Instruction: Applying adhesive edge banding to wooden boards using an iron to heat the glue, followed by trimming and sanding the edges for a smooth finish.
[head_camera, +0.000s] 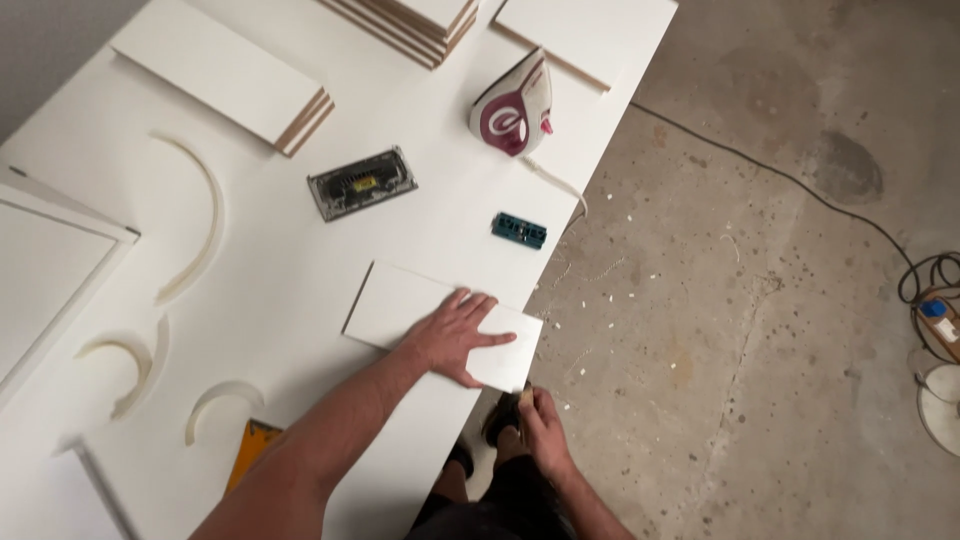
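Two hands at work on one small white panel (420, 310) lying flat at the near edge of the white worktable (300, 250). Left hand (455, 335) is spread out flat on top of the panel, fingers open, palm pressing down, not gripping anything. Right hand (540, 425) is down below the table edge, just beside the panel's near corner, fingers pinched around something small and tan, can't really tell what it is from this angle.

Moving out from there: a little teal block (519, 230) sits near the table edge just past the panel, and a grey rectangular tool (362, 182) lies a bit further in. Past those, a white and maroon clothes iron (512, 105) stands on end, with its cord (556, 182) trailing over the edge. Curved cream-coloured strips (195, 225) are scattered on the left part of the table, and stacks of white boards (225, 70) sit at the far end. Something orange (250, 445) pokes out by the left forearm.

Off the table it's speckled concrete floor (740, 300), with a black cable (790, 180) running across to a power strip (940, 320) at the right.
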